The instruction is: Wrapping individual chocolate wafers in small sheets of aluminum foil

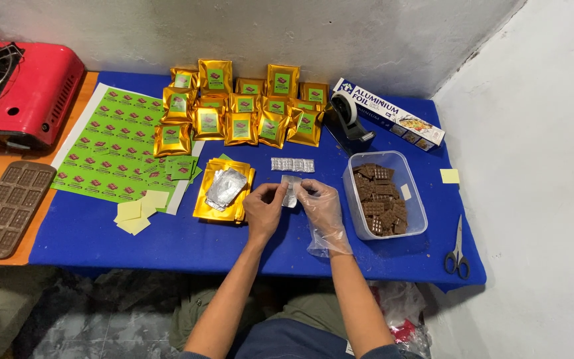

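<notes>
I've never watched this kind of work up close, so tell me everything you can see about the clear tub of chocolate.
The tub is a rectangular container of clear plastic with rounded corners and no lid on it. It stands upright on the blue cloth, just right of the gloved right hand, which does not touch it. Brown chocolate pieces with a grid pattern are heaped loosely inside, mostly toward its left side. A tape dispenser sits behind it.

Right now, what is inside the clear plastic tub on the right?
The tub holds stacked brown chocolate slabs with a square grid pattern. The lower layers and the tub's bottom are covered.
</notes>
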